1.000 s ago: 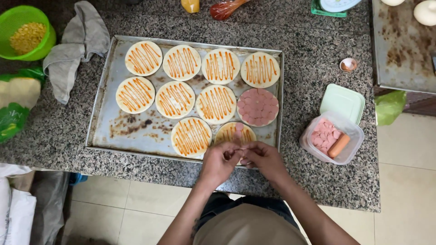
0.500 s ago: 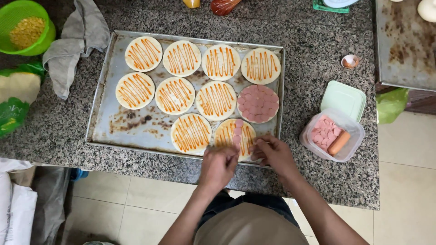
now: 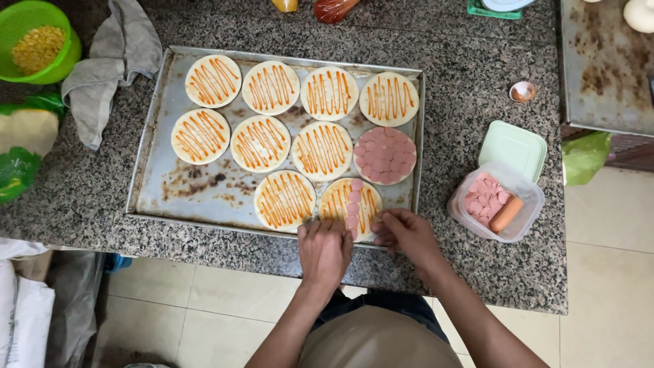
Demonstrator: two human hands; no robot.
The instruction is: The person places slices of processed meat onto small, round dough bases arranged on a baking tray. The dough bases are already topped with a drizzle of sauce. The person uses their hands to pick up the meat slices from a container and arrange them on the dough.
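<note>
The dough round [image 3: 351,200] in hand sits at the near right corner of the tray [image 3: 153,163], last in the front row. It is a pale disc striped with orange sauce, and a single column of pink sausage slices [image 3: 354,203] runs down its middle, from its far edge to the near edge where the fingers meet it. The rest of its surface is bare sauce.

The left hand [image 3: 325,251] lies over the tray's near rim, fingers bent and close together, fingertips at the round's near edge; whether it pinches a slice cannot be told. The right hand [image 3: 407,233] sits just right of the round, fingers curled in narrowly; what it holds, if anything, is hidden.

Half a second ago the left hand was raised over the round, covering its middle, and only part of the column showed. Now that hand has dropped back toward the rim and the full line of slices is plain. A second ago both hands were joined in front of the round.

Behind it lies a covered round [image 3: 386,155], wholly tiled with slices. Eight other sauced rounds fill the tray. To the right on the granite counter [image 3: 477,88] stands a clear tub [image 3: 495,201] with slices and a sausage end, its green lid [image 3: 512,146] leaning behind. At far left are a grey cloth [image 3: 112,65] and a green bowl [image 3: 37,41] of corn.
</note>
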